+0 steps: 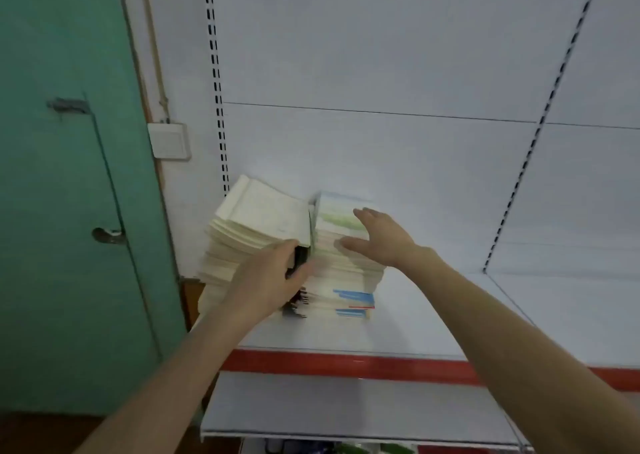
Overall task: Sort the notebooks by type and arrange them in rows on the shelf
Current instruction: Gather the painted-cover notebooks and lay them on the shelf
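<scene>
Two stacks of notebooks sit side by side at the left end of the white shelf [433, 322]. The left stack [249, 232] has cream covers and leans a little. The right stack [341, 263] has a green and white cover on top and blue-striped edges lower down. My left hand [273, 280] is at the front of the gap between the stacks, fingers curled on what looks like a dark-edged notebook there. My right hand [377, 239] lies flat with straight fingers on the top of the right stack. The picture is blurred.
The shelf has a red front strip [346, 367] and a lower white shelf [346, 415] under it. Slotted uprights [216, 83] run up the white back panel. A green door [69, 190] and a wall switch [169, 141] stand to the left.
</scene>
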Demonstrator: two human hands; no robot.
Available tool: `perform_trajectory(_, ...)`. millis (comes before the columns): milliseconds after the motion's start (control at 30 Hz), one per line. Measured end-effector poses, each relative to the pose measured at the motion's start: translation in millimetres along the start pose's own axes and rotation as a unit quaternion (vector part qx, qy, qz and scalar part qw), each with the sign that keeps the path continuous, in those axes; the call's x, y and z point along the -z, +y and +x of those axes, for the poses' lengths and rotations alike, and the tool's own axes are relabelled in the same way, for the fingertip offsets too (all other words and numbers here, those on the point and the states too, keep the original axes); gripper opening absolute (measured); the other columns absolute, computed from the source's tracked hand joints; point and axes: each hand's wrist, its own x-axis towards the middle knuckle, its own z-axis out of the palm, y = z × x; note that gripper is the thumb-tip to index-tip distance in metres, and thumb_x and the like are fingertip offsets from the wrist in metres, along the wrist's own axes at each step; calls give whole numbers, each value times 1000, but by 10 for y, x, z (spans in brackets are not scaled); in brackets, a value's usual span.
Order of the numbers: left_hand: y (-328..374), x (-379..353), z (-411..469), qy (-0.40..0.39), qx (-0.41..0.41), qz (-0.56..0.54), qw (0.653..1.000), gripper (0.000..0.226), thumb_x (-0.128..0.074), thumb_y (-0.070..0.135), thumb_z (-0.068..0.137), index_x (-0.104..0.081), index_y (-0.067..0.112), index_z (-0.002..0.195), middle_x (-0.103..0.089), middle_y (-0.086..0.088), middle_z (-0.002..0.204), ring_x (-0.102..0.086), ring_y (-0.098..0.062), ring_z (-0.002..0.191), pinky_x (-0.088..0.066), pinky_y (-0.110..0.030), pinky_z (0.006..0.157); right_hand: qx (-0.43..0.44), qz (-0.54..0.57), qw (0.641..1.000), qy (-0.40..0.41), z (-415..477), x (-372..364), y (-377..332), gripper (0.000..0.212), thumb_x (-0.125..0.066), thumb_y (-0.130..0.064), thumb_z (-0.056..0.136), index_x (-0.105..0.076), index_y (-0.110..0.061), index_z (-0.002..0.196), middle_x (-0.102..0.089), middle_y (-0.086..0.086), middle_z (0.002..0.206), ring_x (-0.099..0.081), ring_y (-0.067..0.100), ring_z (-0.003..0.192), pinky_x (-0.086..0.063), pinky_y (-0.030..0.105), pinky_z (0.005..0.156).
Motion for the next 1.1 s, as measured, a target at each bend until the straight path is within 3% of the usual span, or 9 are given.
perform_trajectory(100,-165,-57,165,12,13,-51,999,53,-51,47,89,-49,16,131,-56,-4,128,-52,-19,116,-44,-33,92,-21,-36,999,-23,204,-141,-18,77,-51,-50,89,-19,-12,147,-18,8,155,-18,23,142,-18,35,113)
perform_trajectory(200,-246,-124,238,22,26,-112,993,49,-54,43,88,-53,14,128,-60,-5,120,-56,-17,110,-45,-29,89,-13,-65,997,-40,308,-311,1,63,-49,-46,91,-31,-11,140,-39,9,140,-36,27,129,-31,37,105)
perform_trajectory(433,-232,-229,340,55,72,-286,954,27,-54,32,91,-64,10,103,-67,-4,89,-64,-15,81,-52,-23,73,40,-62,996,55,-62,-242,-106,41,-33,-38,99,-49,-16,129,-59,5,120,-48,28,114,-38,34,88)
perform_trajectory(533,-159,-203,392,10,204,-501,841,34,-47,39,93,-62,9,99,-69,-11,89,-68,-18,72,-56,-28,65,106,-50,983,144,-326,-257,-303,44,-36,-38,96,-59,-8,120,-67,11,105,-60,33,98,-48,33,78)
perform_trajectory(633,-123,-115,462,-106,248,-649,711,48,-40,50,92,-63,11,106,-71,-12,97,-68,-23,83,-53,-38,77,182,-81,964,178,-557,-449,-472,45,-39,-39,87,-68,-9,103,-70,8,94,-68,29,84,-55,29,65)
perform_trajectory(700,-104,-74,457,-125,253,-681,676,38,-42,38,94,-63,9,106,-71,-13,96,-69,-25,80,-55,-35,69,217,-61,963,146,-623,-553,-524,52,-35,-47,90,-66,-9,108,-69,10,102,-66,29,92,-55,31,73)
perform_trajectory(833,-153,-17,425,-24,243,-638,730,21,-43,6,93,-59,12,106,-67,-10,88,-67,-21,63,-54,-27,49,215,132,966,53,-554,-414,-420,56,-41,-52,90,-57,-12,125,-54,9,132,-47,20,125,-28,10,101)
perform_trajectory(900,-232,82,406,13,237,-620,748,21,-44,5,92,-61,18,97,-68,-5,85,-67,-19,63,-54,-25,48,160,169,968,97,-387,-318,-272,54,-44,-48,89,-53,-14,131,-46,6,140,-38,16,132,-17,5,101)
perform_trajectory(1100,-470,240,264,74,240,-591,767,22,-49,7,91,-61,25,94,-68,-4,99,-65,-26,83,-52,-36,68,33,-53,998,-2,74,-393,180,62,-40,-44,95,-22,-15,146,-21,6,154,-18,19,142,-15,30,114)
